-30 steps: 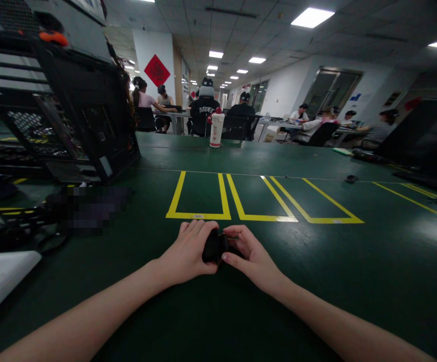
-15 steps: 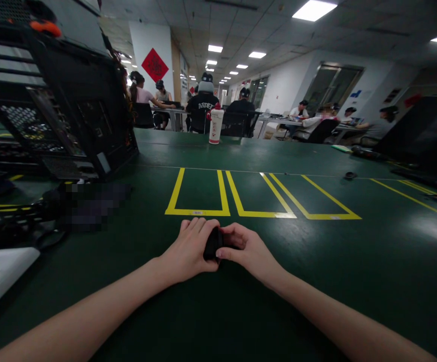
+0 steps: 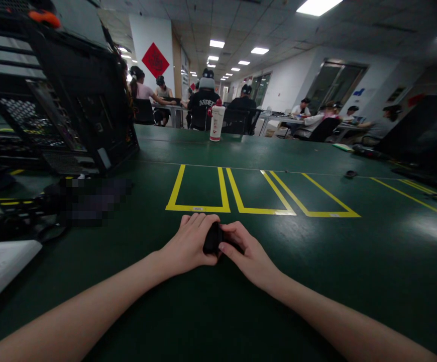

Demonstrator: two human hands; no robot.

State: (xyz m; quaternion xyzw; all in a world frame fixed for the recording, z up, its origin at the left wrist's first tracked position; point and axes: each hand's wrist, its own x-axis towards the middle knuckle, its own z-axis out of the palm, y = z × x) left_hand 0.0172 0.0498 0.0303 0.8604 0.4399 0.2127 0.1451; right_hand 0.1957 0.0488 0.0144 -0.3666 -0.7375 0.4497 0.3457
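Observation:
A small black object with a smooth, rounded face (image 3: 213,238) is held low over or on the green table (image 3: 188,306); its exact kind cannot be made out. Around its left side curl the fingers and thumb of my left hand (image 3: 191,242), closed on it. From the other side my right hand (image 3: 249,252) pinches its right edge between thumb and fingertips. Much of the object is covered by the left fingers. Just beyond the hands, yellow tape outlines (image 3: 199,208) mark the tabletop.
An open black computer case (image 3: 101,115) stands at the left, with dark cables (image 3: 33,216) before it. A white flat-topped item (image 3: 3,266) lies near left. A white cup (image 3: 216,123) stands at the far edge. A small black round piece (image 3: 350,174) sits right. Several people sit beyond.
My right thumb and fingers have shifted slightly along the black object's right edge. Both hands still hold it. The view has tilted a little.

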